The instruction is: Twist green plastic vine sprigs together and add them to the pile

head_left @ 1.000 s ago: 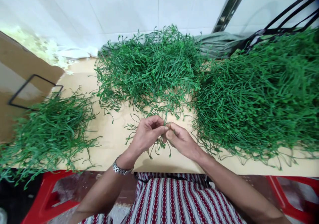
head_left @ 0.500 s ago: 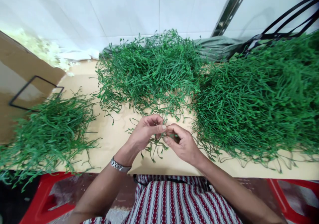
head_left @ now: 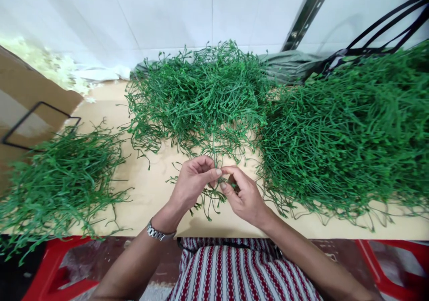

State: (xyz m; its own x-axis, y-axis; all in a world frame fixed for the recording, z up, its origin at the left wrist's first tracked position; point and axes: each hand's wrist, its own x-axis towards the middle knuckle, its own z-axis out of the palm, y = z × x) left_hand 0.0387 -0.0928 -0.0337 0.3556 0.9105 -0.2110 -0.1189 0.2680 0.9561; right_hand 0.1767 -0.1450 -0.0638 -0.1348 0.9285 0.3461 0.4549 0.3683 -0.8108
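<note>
My left hand [head_left: 197, 178] pinches a thin green stem [head_left: 215, 151] between thumb and fingers over the table. Close beside it, my right hand [head_left: 243, 196] has its thumb and index finger closed near the same stem, at small green sprigs. More sprigs [head_left: 211, 198] lie or hang beneath both hands. Beyond them is a wide pile of green artificial stems [head_left: 201, 95]. A bigger pile [head_left: 348, 140] fills the right side, and a looser one [head_left: 67, 176] is at the left.
The cream table [head_left: 144, 207] has its front edge near my body. A cardboard box [head_left: 30, 82] and a black wire frame [head_left: 40, 103] stand at the left, with pale flowers [head_left: 56, 68] behind. Red stools [head_left: 50, 265] are below. Black loops [head_left: 385, 28] rise at the back right.
A green stem now shows more clearly rising above my left fingers. Both hands stay close together in nearly the same place; the whole view has shifted slightly.
</note>
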